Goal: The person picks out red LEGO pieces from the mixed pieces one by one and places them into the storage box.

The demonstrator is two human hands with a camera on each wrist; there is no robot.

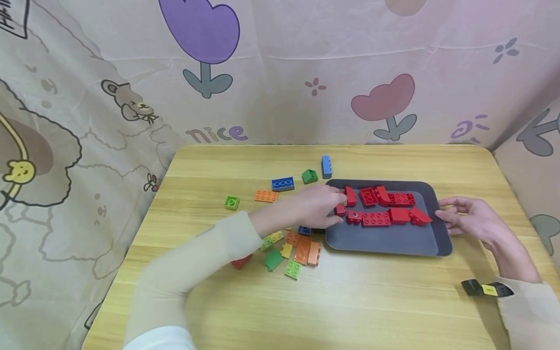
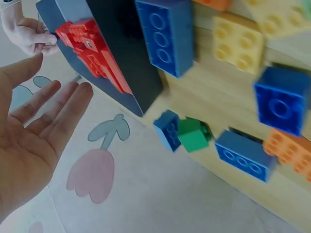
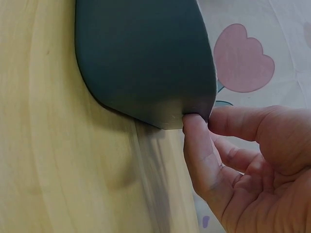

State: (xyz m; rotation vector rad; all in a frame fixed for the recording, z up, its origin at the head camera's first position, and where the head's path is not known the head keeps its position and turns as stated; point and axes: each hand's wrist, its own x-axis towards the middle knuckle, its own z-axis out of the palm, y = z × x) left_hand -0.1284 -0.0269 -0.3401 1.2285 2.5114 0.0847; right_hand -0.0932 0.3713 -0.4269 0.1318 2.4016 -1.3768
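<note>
A dark grey tray (image 1: 378, 243) lies on the wooden table with several red toy bricks (image 1: 376, 219) in two rough rows along its far half. My left hand (image 1: 321, 206) is over the tray's left end, beside the leftmost red bricks, and partly hides them. In the left wrist view the fingers of that left hand (image 2: 36, 141) are extended, with nothing between them. At the tray's right end my right hand (image 1: 474, 221) pinches the rim between thumb and fingers. The right wrist view shows this grip on the tray's edge (image 3: 146, 63) up close.
Left of the tray, under and around my left forearm, lie loose bricks: an orange brick (image 1: 303, 250), a green brick (image 1: 273, 260), a partly hidden red brick (image 1: 241, 262). Farther back are a blue brick (image 1: 283, 183) and another blue brick (image 1: 326, 166). A printed cloth (image 1: 280, 97) hangs behind the table.
</note>
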